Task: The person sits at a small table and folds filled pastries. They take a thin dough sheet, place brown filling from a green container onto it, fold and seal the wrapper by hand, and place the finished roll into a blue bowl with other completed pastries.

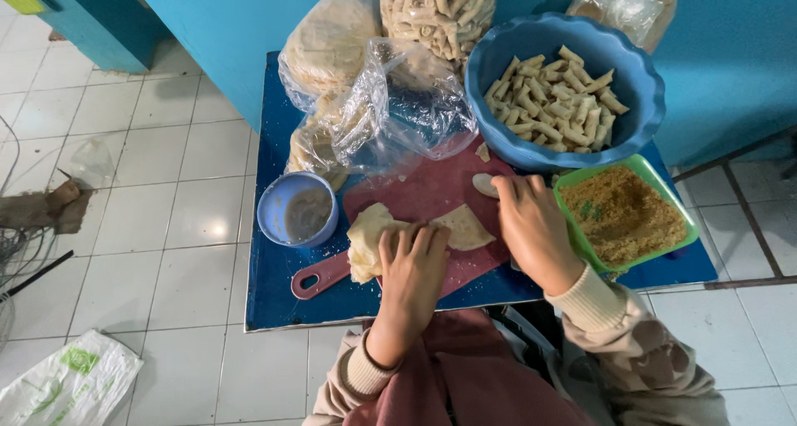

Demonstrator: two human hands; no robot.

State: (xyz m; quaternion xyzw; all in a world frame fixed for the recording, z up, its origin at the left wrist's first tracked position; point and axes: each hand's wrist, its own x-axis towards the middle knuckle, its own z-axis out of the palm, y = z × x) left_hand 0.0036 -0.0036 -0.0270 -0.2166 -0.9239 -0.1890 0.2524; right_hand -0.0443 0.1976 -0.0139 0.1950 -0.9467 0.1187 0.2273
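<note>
Hands: left presses pale wrappers; right touches another wrapper piece.

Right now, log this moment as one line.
left hand: pressing wrapper stack | right hand: fingertips by dough piece | surface: red cutting board | nearby: crumb tray, blue bowl

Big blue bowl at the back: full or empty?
Partly full. The blue bowl holds a heap of pale rolled sticks covering its bottom, but the inner wall shows bare well above them up to the rim.
</note>
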